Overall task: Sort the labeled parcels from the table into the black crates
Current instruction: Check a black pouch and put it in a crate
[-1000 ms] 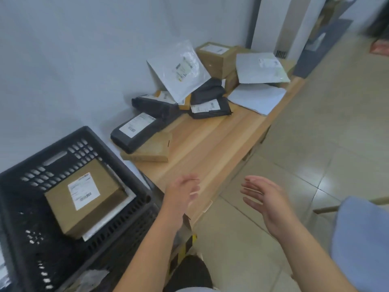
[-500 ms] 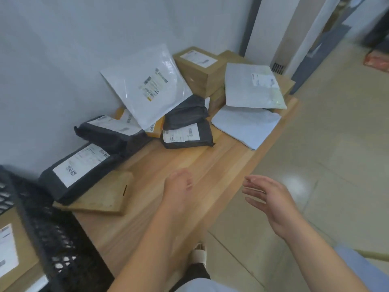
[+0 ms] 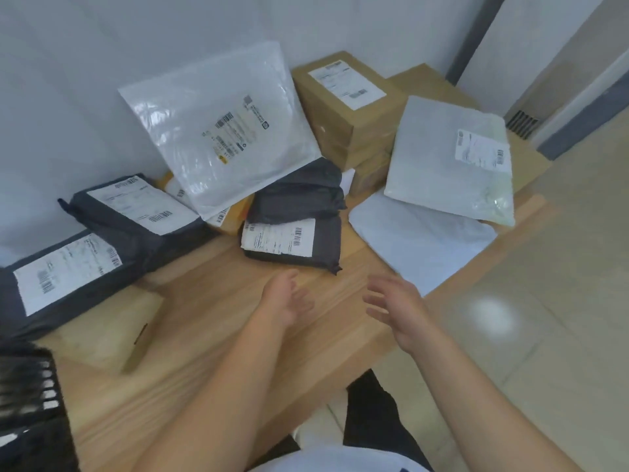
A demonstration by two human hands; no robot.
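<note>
The bench now fills the view, where a second ago the black crate with a box in it did. Only the crate's corner shows, far left of the small dark mailer and nearer to the person. Behind that mailer a white poly mailer leans on the wall. Left of it lies a long dark mailer, and behind it to the right stands a cardboard box. The left hand and right hand have come forward just short of the small dark mailer, each grip wide and empty. It is probably the next pick.
</note>
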